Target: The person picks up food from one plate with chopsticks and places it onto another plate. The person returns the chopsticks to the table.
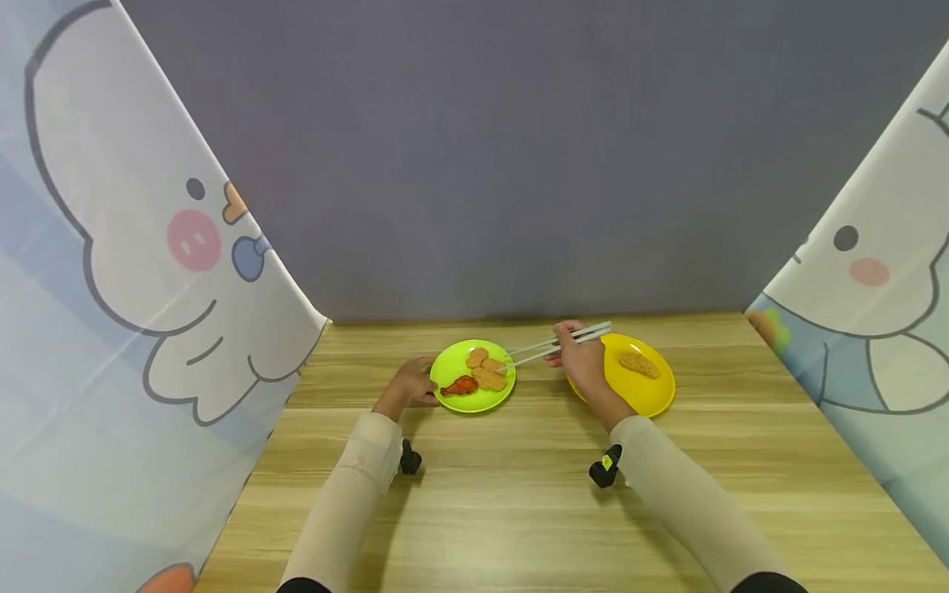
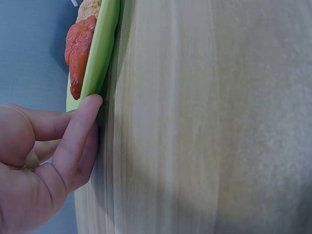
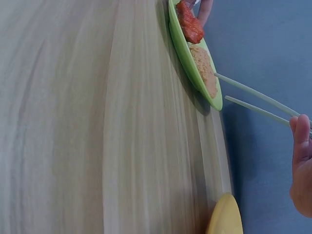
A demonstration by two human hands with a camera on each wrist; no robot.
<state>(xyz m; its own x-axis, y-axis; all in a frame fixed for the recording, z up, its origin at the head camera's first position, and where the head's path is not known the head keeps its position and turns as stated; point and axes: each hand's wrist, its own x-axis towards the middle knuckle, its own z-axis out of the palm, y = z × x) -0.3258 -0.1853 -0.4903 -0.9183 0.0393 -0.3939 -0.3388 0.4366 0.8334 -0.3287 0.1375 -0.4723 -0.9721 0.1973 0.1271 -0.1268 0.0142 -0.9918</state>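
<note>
**Chopsticks reach over green plate**

Right hand point(image 1: 586, 362) w/ grip clamped on pair of pale slender chopsticks point(image 1: 552, 344); tips over round lime-green plastic plate point(image 1: 445, 375) on wooden bench point(image 1: 519, 494), by tan breaded nuggets point(image 1: 485, 369); red-orange drumstick piece point(image 1: 460, 385) on same plate; left hand point(image 1: 411, 385) fingers pinch plate's left rim; round yellow plate point(image 1: 652, 391) w/ one breaded piece point(image 1: 639, 363) sits just right of right hand.
</note>
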